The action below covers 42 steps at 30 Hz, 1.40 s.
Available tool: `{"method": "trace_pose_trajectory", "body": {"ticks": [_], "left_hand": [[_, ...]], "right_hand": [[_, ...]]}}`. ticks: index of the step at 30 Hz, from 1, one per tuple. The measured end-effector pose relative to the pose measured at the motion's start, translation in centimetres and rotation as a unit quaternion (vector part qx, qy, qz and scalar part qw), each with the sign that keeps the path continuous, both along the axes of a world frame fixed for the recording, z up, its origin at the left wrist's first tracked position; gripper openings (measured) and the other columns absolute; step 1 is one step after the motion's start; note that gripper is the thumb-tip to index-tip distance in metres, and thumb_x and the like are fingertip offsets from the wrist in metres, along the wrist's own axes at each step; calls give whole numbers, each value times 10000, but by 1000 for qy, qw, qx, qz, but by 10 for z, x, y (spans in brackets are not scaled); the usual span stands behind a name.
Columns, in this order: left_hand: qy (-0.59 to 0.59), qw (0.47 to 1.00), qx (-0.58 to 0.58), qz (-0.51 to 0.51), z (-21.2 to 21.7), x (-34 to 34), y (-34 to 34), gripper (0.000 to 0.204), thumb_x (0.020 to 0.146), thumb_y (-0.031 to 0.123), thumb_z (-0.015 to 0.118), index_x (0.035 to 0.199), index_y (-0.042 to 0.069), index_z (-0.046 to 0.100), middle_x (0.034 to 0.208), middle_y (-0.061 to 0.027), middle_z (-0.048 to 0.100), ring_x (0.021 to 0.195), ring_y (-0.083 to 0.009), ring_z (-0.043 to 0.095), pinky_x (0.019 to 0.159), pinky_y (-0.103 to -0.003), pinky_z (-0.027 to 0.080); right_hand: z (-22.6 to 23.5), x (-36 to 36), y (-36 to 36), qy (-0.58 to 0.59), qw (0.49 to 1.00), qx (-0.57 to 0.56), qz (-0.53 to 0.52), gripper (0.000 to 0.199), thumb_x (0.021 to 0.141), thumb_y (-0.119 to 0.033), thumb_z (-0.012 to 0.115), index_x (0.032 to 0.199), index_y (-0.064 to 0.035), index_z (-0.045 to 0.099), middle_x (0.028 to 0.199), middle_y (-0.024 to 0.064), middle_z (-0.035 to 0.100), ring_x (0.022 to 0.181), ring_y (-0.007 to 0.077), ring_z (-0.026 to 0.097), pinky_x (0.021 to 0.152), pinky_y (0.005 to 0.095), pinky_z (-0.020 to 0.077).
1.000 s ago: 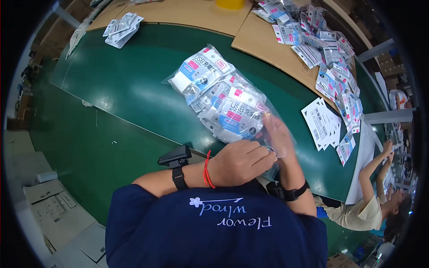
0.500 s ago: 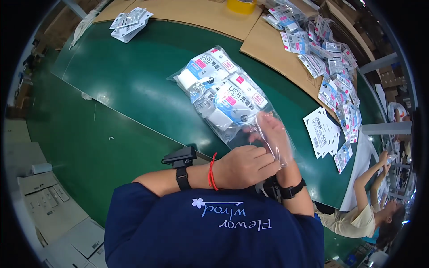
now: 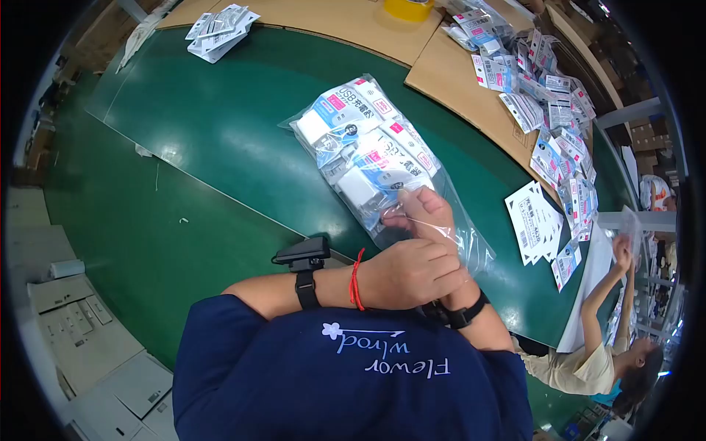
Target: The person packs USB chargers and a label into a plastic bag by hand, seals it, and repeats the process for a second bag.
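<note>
A clear plastic bag [image 3: 465, 237] lies at a slant on the green table, holding several white, blue and pink carded charger packs [image 3: 390, 163]. My left hand [image 3: 421, 273], with a red string at its wrist, is curled shut on the bag's near edge and crosses over my right wrist. Behind the bag's shiny film, beside the lowest charger pack, is my right hand [image 3: 429, 213]. Its fingers are bent but stand apart, with the fingertips against the packs. Whether that hand is fully inside the bag I cannot tell.
Loose charger packs [image 3: 548, 103] are heaped on cardboard [image 3: 463, 81] at the far right. White printed cards [image 3: 535, 224] lie right of the bag; another small stack [image 3: 220, 33] sits far left. Yellow tape [image 3: 409, 9] is at the back. A co-worker [image 3: 588, 360] sits at the right.
My right hand has shifted a little left and up against the packs, its fingers more bent. My left hand has slid slightly right, over the right wrist. The co-worker's hands have risen.
</note>
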<state>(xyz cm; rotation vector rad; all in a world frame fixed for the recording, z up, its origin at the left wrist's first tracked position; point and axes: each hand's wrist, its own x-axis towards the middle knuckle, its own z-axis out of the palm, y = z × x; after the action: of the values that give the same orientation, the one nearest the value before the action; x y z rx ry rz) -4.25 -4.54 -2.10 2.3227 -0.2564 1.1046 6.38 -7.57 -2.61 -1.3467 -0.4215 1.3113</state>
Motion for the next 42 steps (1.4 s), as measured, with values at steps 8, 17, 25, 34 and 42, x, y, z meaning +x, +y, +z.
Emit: {"method": "trace_pose_trajectory", "body": {"ticks": [8, 17, 25, 34, 42], "left_hand": [[3, 1000, 8, -16, 3, -4, 7, 293, 732, 74, 587, 1015, 1, 607, 855, -67, 566, 760, -201, 565, 662, -310, 492], [5, 999, 27, -43, -1, -5, 4, 301, 730, 77, 590, 1018, -12, 605, 891, -88, 590, 790, -219, 583, 691, -315, 503], [8, 998, 13, -58, -1, -10, 15, 306, 730, 71, 587, 1024, -14, 611, 901, -86, 594, 807, -217, 590, 687, -326, 502], [9, 998, 6, -57, -4, -3, 8, 296, 741, 79, 591, 1026, 2, 616, 895, -78, 593, 798, -211, 588, 682, -320, 501], [12, 998, 9, -55, -1, -4, 11, 297, 740, 73, 586, 1027, 1, 608, 877, -77, 585, 794, -213, 590, 679, -320, 500]], "right_hand": [[-6, 26, -18, -21, 993, -69, 97, 340, 938, -254, 575, 1100, 45, 571, 1004, 153, 649, 878, 181, 655, 769, 274, 538], [0, -7, 7, 101, 994, 34, 38, 276, 972, -204, 499, 1115, 22, 566, 1042, 147, 646, 894, 195, 653, 814, 305, 531], [10, 9, -14, -25, 993, -26, 115, 332, 949, -185, 541, 1208, 23, 549, 1023, 98, 647, 922, 151, 629, 762, 263, 524], [-7, -8, 14, -118, 993, 7, -1, 226, 907, -238, 631, 880, -14, 647, 718, -12, 597, 574, 53, 484, 519, 203, 366], [-1, 3, 10, -194, 979, -51, 26, 286, 883, -261, 669, 789, 6, 626, 643, 32, 595, 499, 80, 514, 470, 230, 399]]}}
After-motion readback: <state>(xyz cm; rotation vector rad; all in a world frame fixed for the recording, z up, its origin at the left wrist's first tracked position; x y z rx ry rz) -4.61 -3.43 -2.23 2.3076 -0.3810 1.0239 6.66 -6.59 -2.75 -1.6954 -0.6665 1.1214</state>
